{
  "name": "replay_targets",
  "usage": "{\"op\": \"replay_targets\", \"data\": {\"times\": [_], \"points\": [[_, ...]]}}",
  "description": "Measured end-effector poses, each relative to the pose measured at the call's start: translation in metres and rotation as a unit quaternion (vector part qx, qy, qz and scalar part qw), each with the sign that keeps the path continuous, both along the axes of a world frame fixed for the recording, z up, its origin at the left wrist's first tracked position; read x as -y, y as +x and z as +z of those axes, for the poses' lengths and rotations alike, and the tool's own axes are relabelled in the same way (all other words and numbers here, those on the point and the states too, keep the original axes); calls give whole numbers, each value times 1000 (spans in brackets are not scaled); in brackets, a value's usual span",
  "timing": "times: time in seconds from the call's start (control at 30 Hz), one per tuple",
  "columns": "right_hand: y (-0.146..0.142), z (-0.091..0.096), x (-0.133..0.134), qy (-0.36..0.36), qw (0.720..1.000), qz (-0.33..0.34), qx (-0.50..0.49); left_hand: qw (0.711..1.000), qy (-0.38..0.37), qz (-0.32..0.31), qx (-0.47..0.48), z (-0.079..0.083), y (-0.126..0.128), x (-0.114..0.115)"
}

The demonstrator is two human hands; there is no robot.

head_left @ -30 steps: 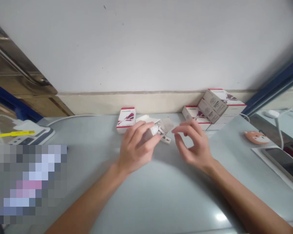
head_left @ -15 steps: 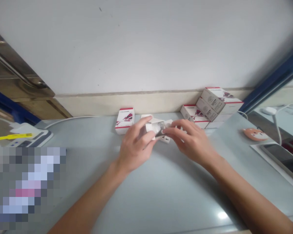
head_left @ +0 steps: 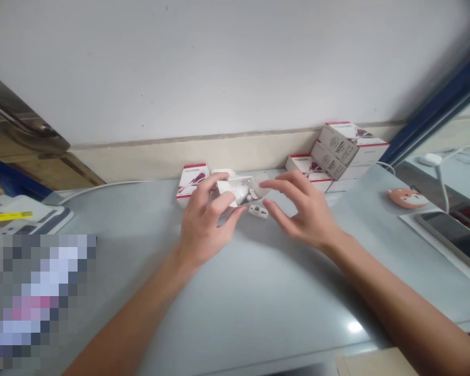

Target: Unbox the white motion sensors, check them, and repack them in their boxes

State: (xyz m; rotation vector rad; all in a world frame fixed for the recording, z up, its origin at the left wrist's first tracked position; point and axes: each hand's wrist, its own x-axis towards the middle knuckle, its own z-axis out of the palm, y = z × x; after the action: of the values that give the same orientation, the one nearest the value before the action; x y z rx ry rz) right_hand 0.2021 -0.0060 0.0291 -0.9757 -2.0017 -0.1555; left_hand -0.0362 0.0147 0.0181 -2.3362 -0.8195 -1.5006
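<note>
My left hand (head_left: 206,222) is closed around a small opened white box (head_left: 235,185), tilted so that its inside faces me. In the box lie whitish pieces (head_left: 243,195) with clear plastic, too blurred to name. My right hand (head_left: 307,211) is at the box's right end, thumb and fingers spread apart with nothing between them. Its forefinger tip is close to an open flap (head_left: 261,192); whether it touches I cannot tell. Just below the box, a small white block with dark openings (head_left: 258,211) lies on the table. Behind it shows the edge of another white item (head_left: 222,172).
A white-and-red box (head_left: 191,180) stands at the left, and a stack of similar boxes (head_left: 337,151) leans by the wall at the right. Farther right are an orange animal-faced item (head_left: 407,198) and a phone (head_left: 450,237). A power strip (head_left: 47,214) sits at the far left.
My right hand has drawn back from the box, its fingers parting. The box in my left hand now shows more of its inside. The view has shifted slightly.
</note>
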Motion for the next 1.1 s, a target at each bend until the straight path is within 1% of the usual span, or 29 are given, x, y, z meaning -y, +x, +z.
{"op": "replay_targets", "data": {"times": [0.07,0.17,0.37,0.47,0.53,0.6,0.67,0.7,0.73,0.77,0.83,0.9,0.93,0.97,1.03,1.1], "points": [[-1,-4,0,-12,999,-9,40,1000,3,-5,-7,0,1,1],[-2,-8,0,-11,997,-3,79,1000,13,-5,-26,1,3,3],[0,-6,-2,-17,996,-27,84,997,37,11,-69,6,1,7],[3,-4,-2,-48,995,-12,87,994,47,12,-94,8,0,7],[5,-2,-1,-80,994,14,76,993,53,10,-102,8,1,7],[5,-2,-1,-110,992,47,41,994,54,9,-99,8,1,6],[5,-1,-1,-116,990,76,-8,994,49,9,-97,9,1,5],[6,-1,-3,-107,991,79,-35,994,46,10,-96,9,0,4],[7,-1,-5,-91,991,70,-62,995,42,12,-95,9,-1,4],[8,-2,-7,-74,993,46,-85,995,38,14,-91,9,-2,3],[13,-6,-14,-56,993,-36,-101,996,25,20,-79,9,-3,3],[19,-14,-21,-81,989,-110,-63,997,17,23,-70,8,-4,2],[22,-20,-25,-106,986,-127,-29,997,17,24,-68,8,-4,3],[24,-26,-28,-133,983,-129,4,997,20,23,-69,8,-4,3],[25,-38,-32,-171,978,-103,53,997,26,22,-74,8,-4,3],[25,-46,-33,-184,977,-78,75,996,31,25,-82,9,-5,3]]}}
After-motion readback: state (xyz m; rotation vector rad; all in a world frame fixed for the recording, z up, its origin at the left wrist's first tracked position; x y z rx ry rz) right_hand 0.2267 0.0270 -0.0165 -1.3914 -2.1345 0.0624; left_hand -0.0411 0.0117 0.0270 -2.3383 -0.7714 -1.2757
